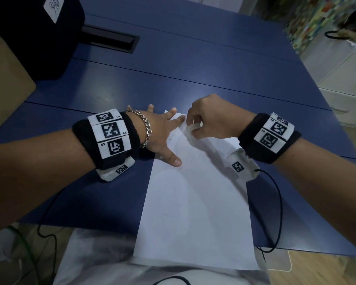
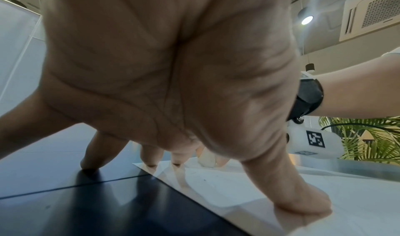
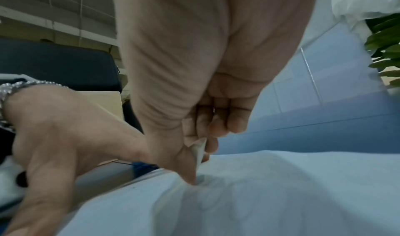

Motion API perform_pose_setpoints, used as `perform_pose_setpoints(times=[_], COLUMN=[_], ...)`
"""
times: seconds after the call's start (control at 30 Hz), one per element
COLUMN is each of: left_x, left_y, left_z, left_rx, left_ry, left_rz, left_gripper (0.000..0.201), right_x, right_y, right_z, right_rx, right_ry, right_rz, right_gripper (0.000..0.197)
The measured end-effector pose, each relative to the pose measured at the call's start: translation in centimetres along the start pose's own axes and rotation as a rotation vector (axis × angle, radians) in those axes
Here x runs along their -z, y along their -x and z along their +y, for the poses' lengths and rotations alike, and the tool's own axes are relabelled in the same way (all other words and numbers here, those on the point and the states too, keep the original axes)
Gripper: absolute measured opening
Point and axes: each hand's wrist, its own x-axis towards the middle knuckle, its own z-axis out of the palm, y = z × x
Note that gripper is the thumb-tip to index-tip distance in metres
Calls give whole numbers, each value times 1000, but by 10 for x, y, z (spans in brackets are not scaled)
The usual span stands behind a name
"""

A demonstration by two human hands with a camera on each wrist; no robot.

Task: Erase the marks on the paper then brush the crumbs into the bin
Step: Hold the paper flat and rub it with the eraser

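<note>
A white sheet of paper [image 1: 195,202] lies lengthwise on the blue table [image 1: 193,68], its near end hanging over the table's front edge. My left hand [image 1: 162,132] is spread flat, fingers and thumb pressing on the paper's far left corner. My right hand [image 1: 206,120] pinches a small white eraser [image 1: 193,128] between thumb and fingers and holds it down on the paper's far end. In the right wrist view the eraser [image 3: 198,149] meets the paper [image 3: 281,188]. Faint pencil marks [image 1: 174,133] show beside the left index finger. The left wrist view shows the eraser [image 2: 206,159] beyond my fingers.
A black box [image 1: 35,33] with a white label stands at the far left, next to a cardboard box [image 1: 4,95]. A black cable slot [image 1: 109,40] is set into the table. Black cables [image 1: 275,202] trail from both wrists over the front edge.
</note>
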Motion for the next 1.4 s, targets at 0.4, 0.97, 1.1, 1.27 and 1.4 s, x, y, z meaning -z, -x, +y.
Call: perform_pose_setpoints(times=[0.4, 0.97, 1.1, 1.27, 1.4], left_x=[2, 6, 6, 5, 3], left_y=[4, 7, 6, 6, 4], left_z=[4, 5, 4, 5, 4], left_rx=[11, 37, 37, 31, 25], left_ry=[10, -23, -12, -9, 8], left_rz=[-10, 27, 28, 41, 41], left_gripper=[139, 150, 149, 150, 148], right_x=[-2, -1, 0, -3, 0], right_y=[9, -6, -4, -8, 5], right_z=[-7, -4, -10, -4, -3], right_rx=[102, -4, 46, -22, 21], right_ry=[69, -2, -32, -43, -34], right_rz=[-46, 29, -81, 44, -24], right_gripper=[24, 24, 25, 22, 19])
